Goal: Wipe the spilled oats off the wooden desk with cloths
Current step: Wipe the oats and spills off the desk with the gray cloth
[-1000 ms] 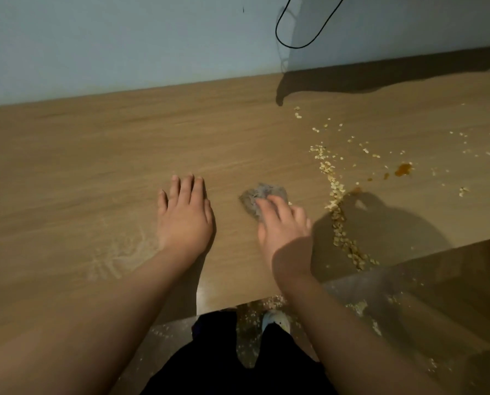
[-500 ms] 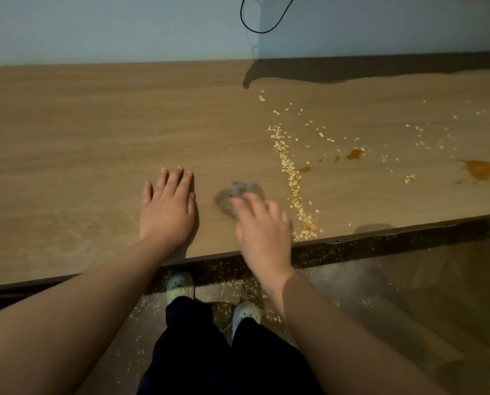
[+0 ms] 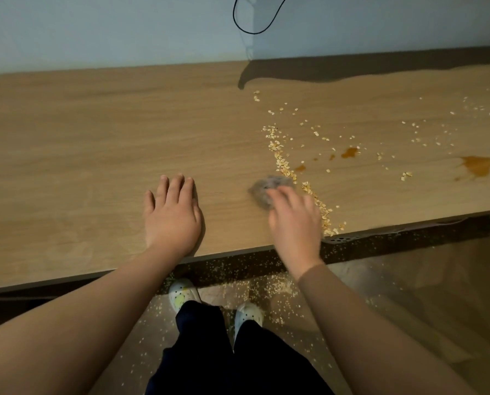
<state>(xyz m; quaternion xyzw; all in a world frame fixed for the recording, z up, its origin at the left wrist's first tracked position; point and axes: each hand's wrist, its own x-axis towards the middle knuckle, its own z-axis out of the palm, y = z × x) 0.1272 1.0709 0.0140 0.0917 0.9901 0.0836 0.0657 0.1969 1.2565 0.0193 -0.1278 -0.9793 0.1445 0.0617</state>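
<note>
One oat ridge (image 3: 283, 163) just R of cloth (image 3: 262, 189), mid-wipe. R grip (image 3: 293, 223) presses cloth, fingers flat; L grip (image 3: 172, 218) flat, open on surface (image 3: 95, 138). Next, prob.: sweep ridge off front edge.

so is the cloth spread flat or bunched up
Bunched up: the grey cloth shows as a small crumpled wad under the fingers of the right hand, not laid flat.

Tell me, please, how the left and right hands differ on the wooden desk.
The left hand lies flat and empty on the light wooden desk; the right hand presses a crumpled grey cloth. The left hand looks sharp, the right hand blurred. Both are palm down.
</note>
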